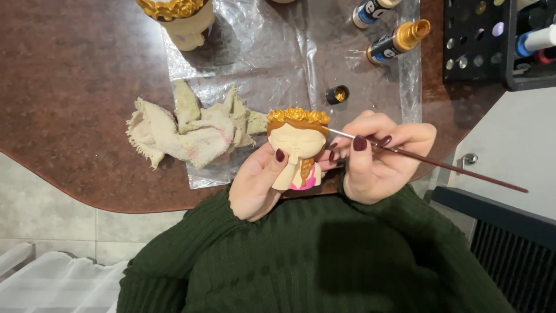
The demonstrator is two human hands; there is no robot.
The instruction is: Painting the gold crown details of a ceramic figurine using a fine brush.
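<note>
My left hand (256, 184) grips a small ceramic figurine (297, 144) of a girl's head with a golden flower crown, a brown braid and a pink top. My right hand (376, 157) pinches a thin paintbrush (440, 164) with a dark red handle. The brush tip touches the right side of the golden crown. Both hands are over the near edge of the brown table (75, 87), above my dark green ribbed sweater.
A stained beige rag (188, 127) lies on a clear plastic sheet (260, 52). A second figurine (182, 20) stands at the back. Two paint bottles (397, 40) lie tipped, with a loose cap (337, 94) nearby. A black rack (498, 40) holds more bottles at right.
</note>
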